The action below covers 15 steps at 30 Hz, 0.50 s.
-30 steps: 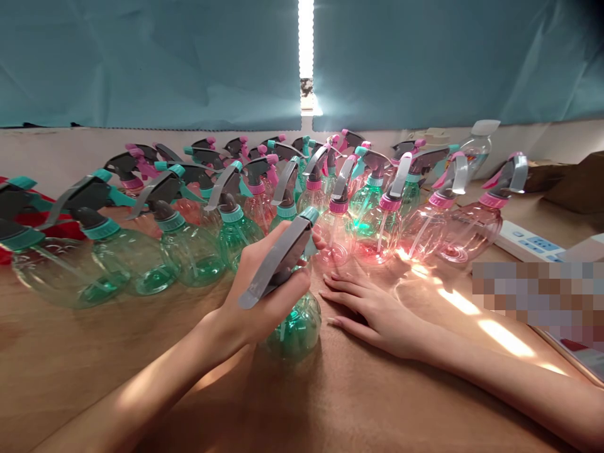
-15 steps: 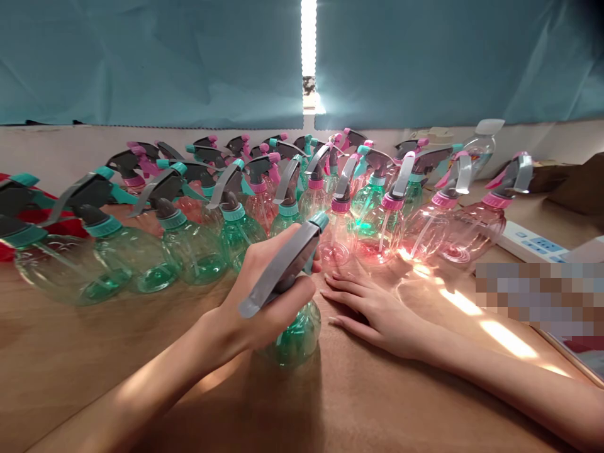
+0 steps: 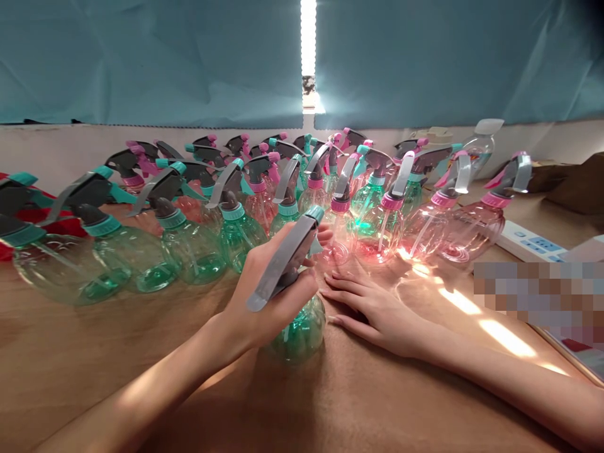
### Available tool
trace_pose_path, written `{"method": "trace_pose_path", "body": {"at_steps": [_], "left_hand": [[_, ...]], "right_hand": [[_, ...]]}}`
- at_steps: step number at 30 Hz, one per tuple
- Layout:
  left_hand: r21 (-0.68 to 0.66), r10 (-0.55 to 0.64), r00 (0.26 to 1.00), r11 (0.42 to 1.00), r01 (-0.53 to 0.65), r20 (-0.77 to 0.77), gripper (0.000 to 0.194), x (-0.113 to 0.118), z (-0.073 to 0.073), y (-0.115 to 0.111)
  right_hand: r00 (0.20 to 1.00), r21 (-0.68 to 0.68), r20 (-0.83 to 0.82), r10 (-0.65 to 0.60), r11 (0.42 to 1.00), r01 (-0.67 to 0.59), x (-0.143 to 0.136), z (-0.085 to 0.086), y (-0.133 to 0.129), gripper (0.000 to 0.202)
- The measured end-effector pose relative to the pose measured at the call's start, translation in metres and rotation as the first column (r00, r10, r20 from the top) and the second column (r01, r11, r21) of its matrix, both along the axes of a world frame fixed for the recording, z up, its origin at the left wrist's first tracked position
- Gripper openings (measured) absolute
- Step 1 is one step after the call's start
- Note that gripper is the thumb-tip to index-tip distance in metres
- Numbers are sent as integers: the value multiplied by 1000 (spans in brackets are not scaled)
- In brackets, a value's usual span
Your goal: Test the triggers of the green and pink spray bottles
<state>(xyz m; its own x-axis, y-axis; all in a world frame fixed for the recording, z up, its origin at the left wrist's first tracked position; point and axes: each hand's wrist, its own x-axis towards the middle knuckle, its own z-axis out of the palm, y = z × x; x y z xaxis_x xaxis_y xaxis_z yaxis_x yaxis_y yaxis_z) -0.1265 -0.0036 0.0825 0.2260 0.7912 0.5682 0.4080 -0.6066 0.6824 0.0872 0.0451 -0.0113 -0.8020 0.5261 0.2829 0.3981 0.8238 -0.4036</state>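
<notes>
Holding a green spray bottle [image 3: 302, 332]

The bare left forearm [image 3: 155, 384] angles up from the lower left to the left hand [image 3: 252, 274], closed in a grip. The right forearm [image 3: 491, 382] slants in opposite; the right hand [image 3: 380, 314] lies palm down, fingers slightly spread.

I get backlight glaring through a strip [image 3: 308, 44] between dim curtains [image 3: 165, 63], sun streaks [image 3: 458, 301] across the bench [image 3: 377, 402], pixelation [image 3: 542, 299] at right.
</notes>
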Motion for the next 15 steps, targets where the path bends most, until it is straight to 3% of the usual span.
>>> {"method": "trace_pose_path", "body": {"at_steps": [4, 15], "left_hand": [[-88, -19, 999, 996, 23, 48, 40, 1, 3, -1], [-72, -43, 998, 996, 47, 52, 41, 0, 3, 1]], "right_hand": [[1000, -8, 3, -3, 1000, 3, 0, 0, 0, 47], [1000, -2, 18, -5, 1000, 5, 1, 0, 0, 48]]}}
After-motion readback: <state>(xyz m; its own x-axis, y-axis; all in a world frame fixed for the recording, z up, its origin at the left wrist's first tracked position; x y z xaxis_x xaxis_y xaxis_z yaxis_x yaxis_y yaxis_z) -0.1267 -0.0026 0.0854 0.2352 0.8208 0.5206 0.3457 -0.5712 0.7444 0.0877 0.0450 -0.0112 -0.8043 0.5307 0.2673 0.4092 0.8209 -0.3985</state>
